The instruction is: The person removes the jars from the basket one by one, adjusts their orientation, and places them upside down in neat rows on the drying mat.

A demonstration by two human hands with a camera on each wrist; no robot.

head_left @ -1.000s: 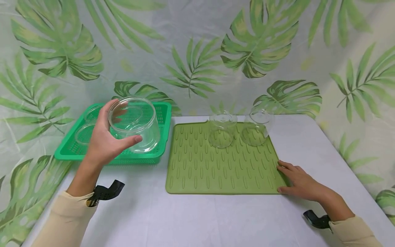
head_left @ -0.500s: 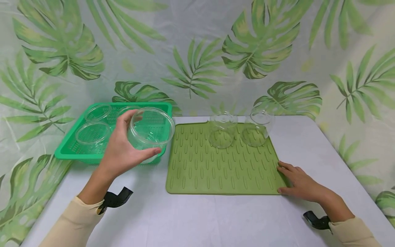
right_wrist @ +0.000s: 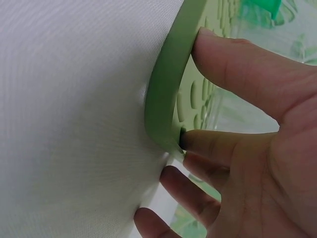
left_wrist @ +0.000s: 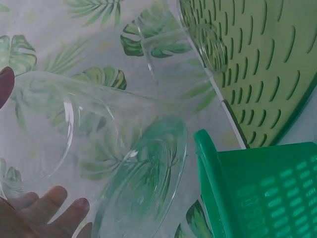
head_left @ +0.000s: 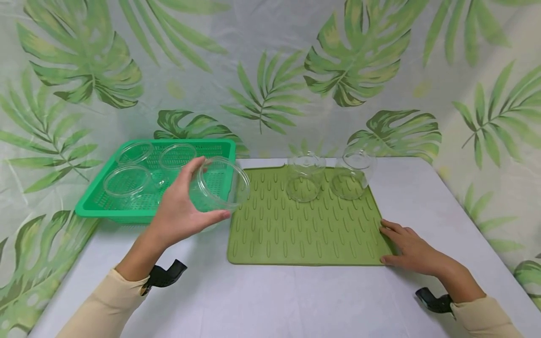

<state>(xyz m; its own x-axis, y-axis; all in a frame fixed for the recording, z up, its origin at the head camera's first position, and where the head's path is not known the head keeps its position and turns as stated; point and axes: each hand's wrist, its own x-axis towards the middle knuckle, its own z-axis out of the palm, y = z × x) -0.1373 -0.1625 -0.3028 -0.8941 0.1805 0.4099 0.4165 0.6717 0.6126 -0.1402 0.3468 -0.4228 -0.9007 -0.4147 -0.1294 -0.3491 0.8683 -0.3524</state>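
My left hand (head_left: 179, 213) grips a clear glass jar (head_left: 224, 183) round its side, thumb on the near side and fingers on the far side. It hangs tilted between the green plastic basket (head_left: 127, 217) and the olive drying mat (head_left: 270, 234), overlapping both in the head view. In the left wrist view the jar (left_wrist: 143, 188) lies across the middle, its ringed base toward the basket. My right hand (head_left: 412, 249) rests at the mat's front right edge, thumb and index fingertips touching the rim. Two clear glass jars (head_left: 303, 180) (head_left: 351, 176) stand on the mat's back part.
Several clear glass jars (head_left: 127, 180) stand in the basket on the left. Under everything is a white-covered table (head_left: 296, 300). A leaf-printed cloth (head_left: 270, 56) hangs along the table's back and sides.
My left hand has carried the glass jar right and nearer, from over the basket to the gap beside the mat, tilting it more. The right hand has stayed on the mat's edge.
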